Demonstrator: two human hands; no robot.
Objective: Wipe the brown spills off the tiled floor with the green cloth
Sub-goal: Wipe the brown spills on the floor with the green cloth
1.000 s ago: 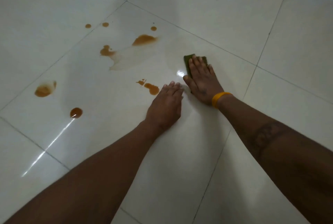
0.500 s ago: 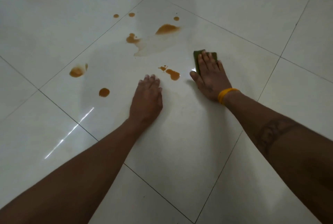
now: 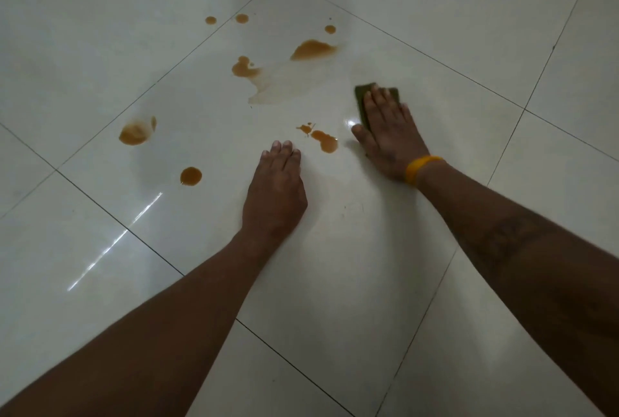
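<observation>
My right hand (image 3: 390, 138) presses flat on the green cloth (image 3: 362, 95), which shows only past my fingertips and beside my thumb. A brown spill (image 3: 324, 141) lies just left of that thumb. My left hand (image 3: 274, 195) rests palm-down on the tile below and left of this spill, holding nothing. Farther off are a large brown puddle (image 3: 313, 49), a blotch (image 3: 244, 68) with a pale wet smear (image 3: 281, 88), and three small drops (image 3: 242, 18). On the left sit a smeared patch (image 3: 135, 131) and a round drop (image 3: 191, 176).
Glossy white floor tiles (image 3: 435, 31) with dark grout lines fill the view. A bright light reflection (image 3: 114, 242) streaks the tile at lower left. A yellow band (image 3: 420, 168) circles my right wrist.
My left hand has slid left, away from my right hand, to just below-left of the near spill. The right hand and cloth have stayed in place. The view has shifted.
</observation>
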